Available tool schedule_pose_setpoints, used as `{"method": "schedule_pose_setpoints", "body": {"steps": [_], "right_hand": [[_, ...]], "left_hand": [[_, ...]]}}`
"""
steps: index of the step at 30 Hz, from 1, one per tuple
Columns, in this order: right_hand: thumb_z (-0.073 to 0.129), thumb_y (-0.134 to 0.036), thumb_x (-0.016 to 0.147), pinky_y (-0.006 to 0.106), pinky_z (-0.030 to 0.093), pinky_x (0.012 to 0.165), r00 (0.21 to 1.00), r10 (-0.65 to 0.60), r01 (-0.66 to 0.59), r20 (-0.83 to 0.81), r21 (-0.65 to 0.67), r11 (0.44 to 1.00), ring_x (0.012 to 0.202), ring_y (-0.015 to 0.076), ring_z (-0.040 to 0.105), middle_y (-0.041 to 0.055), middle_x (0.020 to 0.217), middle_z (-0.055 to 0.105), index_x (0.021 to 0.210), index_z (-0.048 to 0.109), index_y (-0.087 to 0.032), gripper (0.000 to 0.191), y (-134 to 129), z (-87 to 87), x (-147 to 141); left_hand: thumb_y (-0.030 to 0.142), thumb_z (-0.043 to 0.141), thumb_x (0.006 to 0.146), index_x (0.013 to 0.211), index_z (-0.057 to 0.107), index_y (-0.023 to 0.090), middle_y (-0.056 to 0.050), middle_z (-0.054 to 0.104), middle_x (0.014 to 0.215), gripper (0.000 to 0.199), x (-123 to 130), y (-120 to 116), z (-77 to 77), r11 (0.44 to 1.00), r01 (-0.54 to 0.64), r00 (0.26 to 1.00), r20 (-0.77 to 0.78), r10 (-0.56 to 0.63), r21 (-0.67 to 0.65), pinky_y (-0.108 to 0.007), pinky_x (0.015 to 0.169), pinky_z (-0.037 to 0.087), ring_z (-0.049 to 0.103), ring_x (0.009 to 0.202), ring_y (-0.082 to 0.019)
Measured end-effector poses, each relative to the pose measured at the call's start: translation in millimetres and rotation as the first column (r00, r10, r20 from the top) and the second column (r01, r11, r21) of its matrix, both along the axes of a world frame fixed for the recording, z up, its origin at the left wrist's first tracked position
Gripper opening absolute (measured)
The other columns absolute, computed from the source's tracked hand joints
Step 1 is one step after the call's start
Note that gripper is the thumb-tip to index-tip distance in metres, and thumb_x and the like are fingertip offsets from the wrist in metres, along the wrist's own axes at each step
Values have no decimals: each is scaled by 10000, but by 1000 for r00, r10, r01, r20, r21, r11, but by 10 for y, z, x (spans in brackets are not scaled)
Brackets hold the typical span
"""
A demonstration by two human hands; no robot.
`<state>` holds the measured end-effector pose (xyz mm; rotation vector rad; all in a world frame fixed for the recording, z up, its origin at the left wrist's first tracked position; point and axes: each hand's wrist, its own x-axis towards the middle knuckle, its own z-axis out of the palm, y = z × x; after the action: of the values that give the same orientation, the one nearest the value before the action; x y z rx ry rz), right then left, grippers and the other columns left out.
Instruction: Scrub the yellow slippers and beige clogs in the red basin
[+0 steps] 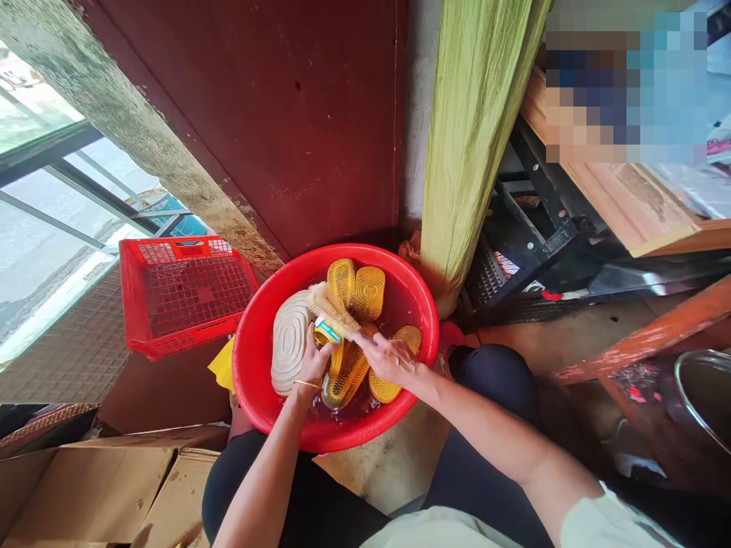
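My right hand (393,358) grips the handle of a scrub brush (336,308) with pale bristles. My left hand (314,359) is closed on a yellow slipper (347,378), its thumb by the strap with a teal-and-white label. The brush lies across the top of that strap. Both hands are over a red tub (251,396) of dark water. Further yellow slippers (370,293) float at the tub's far side, soles up, and another (394,365) is under my right hand. Pale ribbed soles (292,342) lean at the tub's left side.
A red plastic crate (188,335) stands left of the tub. Cardboard boxes (91,487) lie at the lower left. Behind the tub are a dark red panel (274,114) and a post wrapped in yellow-green cloth (474,137). A black metal stand (537,190) and wooden table (640,205) are on the right.
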<state>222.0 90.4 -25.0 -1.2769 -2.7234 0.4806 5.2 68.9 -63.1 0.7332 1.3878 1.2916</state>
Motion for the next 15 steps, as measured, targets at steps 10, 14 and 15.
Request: {"method": "schedule_pose_setpoints", "body": {"steps": [10, 14, 15], "right_hand": [[293, -365, 1076, 300, 532, 726, 975, -222, 221, 30, 23, 975, 867, 218, 710, 79, 1149, 721, 1615, 323, -375, 540, 312, 98, 136], [303, -311, 1066, 281, 523, 701, 997, -81, 80, 14, 11, 997, 838, 209, 715, 100, 1131, 715, 1625, 308, -349, 560, 96, 105, 116], [315, -299, 1061, 276, 520, 692, 1000, -21, 20, 6, 11, 1000, 822, 205, 717, 100, 1121, 715, 1625, 306, -355, 567, 33, 110, 111]], "left_hand": [[231, 787, 671, 1626, 264, 253, -123, 591, 1468, 1089, 115, -74, 225, 995, 92, 995, -35, -94, -41, -435, 1088, 473, 604, 1284, -309], [216, 779, 673, 1600, 329, 241, -113, 639, 1404, 1030, 96, -79, 200, 998, 60, 998, 20, -59, -35, -402, 1057, 499, 647, 1209, -277], [222, 781, 675, 1589, 350, 234, -112, 659, 1373, 1010, 92, -81, 194, 998, 59, 998, 34, -59, -25, -395, 1038, 512, 659, 1187, -278]]}}
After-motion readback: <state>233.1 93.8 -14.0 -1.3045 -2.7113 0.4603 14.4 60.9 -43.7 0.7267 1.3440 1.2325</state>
